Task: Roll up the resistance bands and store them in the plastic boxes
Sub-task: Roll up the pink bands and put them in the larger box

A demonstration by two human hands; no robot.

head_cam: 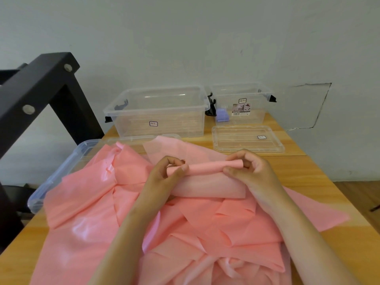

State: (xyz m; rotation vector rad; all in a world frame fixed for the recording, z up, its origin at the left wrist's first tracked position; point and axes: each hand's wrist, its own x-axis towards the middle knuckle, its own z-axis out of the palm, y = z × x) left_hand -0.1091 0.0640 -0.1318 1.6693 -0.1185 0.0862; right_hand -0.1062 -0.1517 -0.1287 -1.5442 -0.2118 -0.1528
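As fingers [183,168] curl, they pinch band [205,168].

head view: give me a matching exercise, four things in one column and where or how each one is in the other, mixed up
1 large clear plastic box
2 small clear plastic box
3 flat clear plastic lid at right
4 pink rolled resistance band

a gripped by left hand and right hand
b holds a purple object
c lies on the wooden table
d stands empty

Pairs: 1-d, 2-b, 3-c, 4-a

Bare forearms [127,233] lead to the left grip [162,175] and right grip [249,171], nails seemingly short.
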